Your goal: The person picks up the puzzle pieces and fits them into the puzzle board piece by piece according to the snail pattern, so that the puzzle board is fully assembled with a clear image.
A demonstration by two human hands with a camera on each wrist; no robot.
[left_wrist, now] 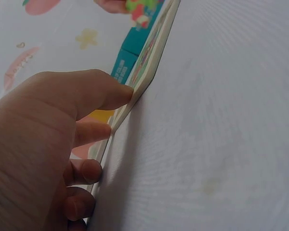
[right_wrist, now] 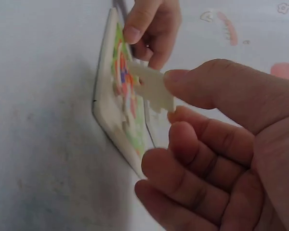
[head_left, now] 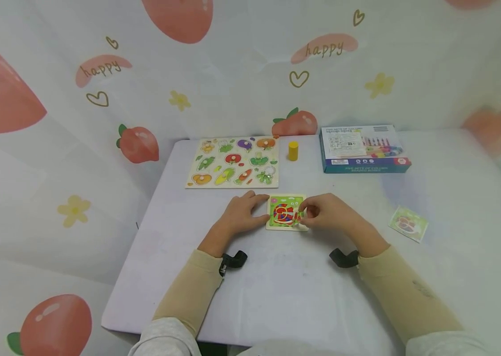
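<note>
A small square jigsaw board [head_left: 276,228] with a pale wooden frame lies on the table, showing a red and blue figure on green. My left hand [head_left: 242,213] rests at its left side. In the left wrist view the thumb [left_wrist: 116,97] and index finger touch the frame's edge, the other fingers lying loosely bent beside it. At the board's right side, my right hand [head_left: 331,212] pinches a jigsaw piece [right_wrist: 156,91] between thumb and index finger. The piece stands tilted over the picture, its plain pale back towards the right wrist camera.
Behind the board lies a wooden vegetable puzzle [head_left: 197,168]. A yellow cylinder [head_left: 293,151] stands beside it, left of a flat blue and white box [head_left: 363,148]. A picture card [head_left: 408,224] lies to the right. A fruit-print cloth [head_left: 232,74] hangs behind the table.
</note>
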